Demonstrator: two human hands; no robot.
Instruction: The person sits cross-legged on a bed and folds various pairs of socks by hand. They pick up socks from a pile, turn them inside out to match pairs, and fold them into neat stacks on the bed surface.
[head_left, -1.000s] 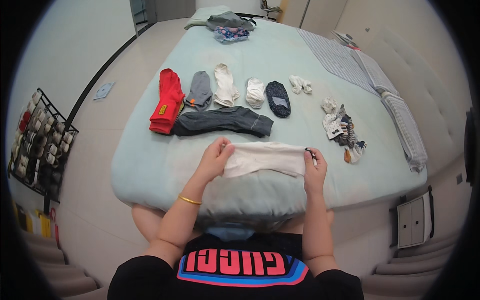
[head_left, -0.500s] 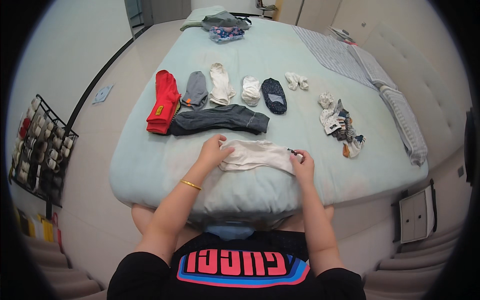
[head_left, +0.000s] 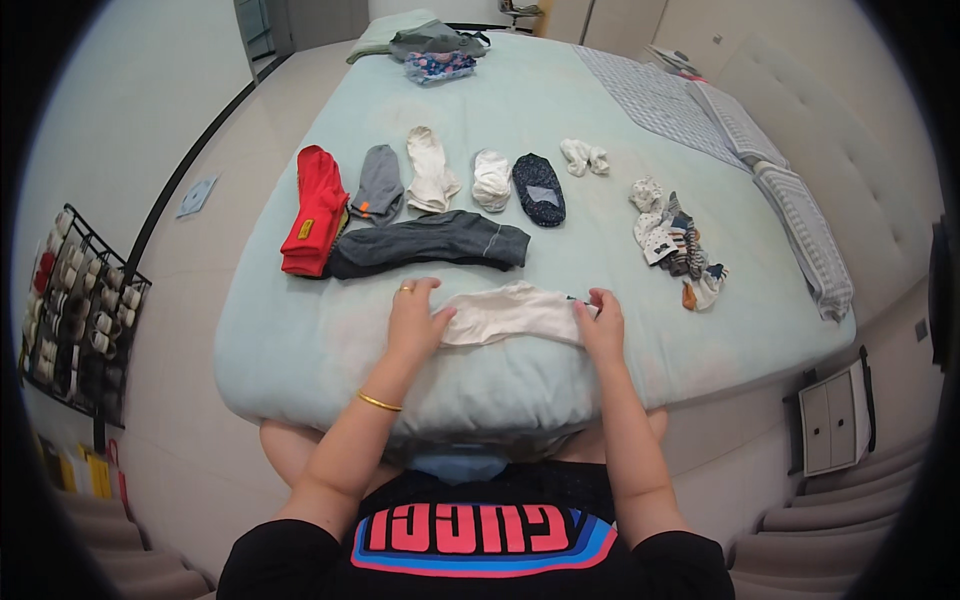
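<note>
A pair of white socks [head_left: 512, 316] lies flat and sideways near the bed's front edge, one laid over the other. My left hand [head_left: 412, 318] is at their left end, fingers and thumb spread, the thumb close to the fabric. At the dark-marked right end, my right hand [head_left: 602, 325] pinches the socks between thumb and fingers. Just beyond them rest long dark grey socks [head_left: 430, 243], partly beside red socks [head_left: 315, 215]. Farther back, in a row, are grey socks [head_left: 379, 185], white socks [head_left: 430, 170], folded white socks [head_left: 491, 180] and dark speckled low socks [head_left: 539, 190].
Small white socks [head_left: 584, 157] and a heap of small patterned socks [head_left: 678, 240] lie to the right on the pale green bed [head_left: 300, 365]. A grey bag [head_left: 435, 42] sits at the far end. A shoe rack [head_left: 85, 315] stands left, a small cabinet [head_left: 835, 420] right.
My left hand has loosened from the socks' left end and shifted slightly left, its fingers spreading. The right hand stays at the other end. The whole view has shifted a little.
</note>
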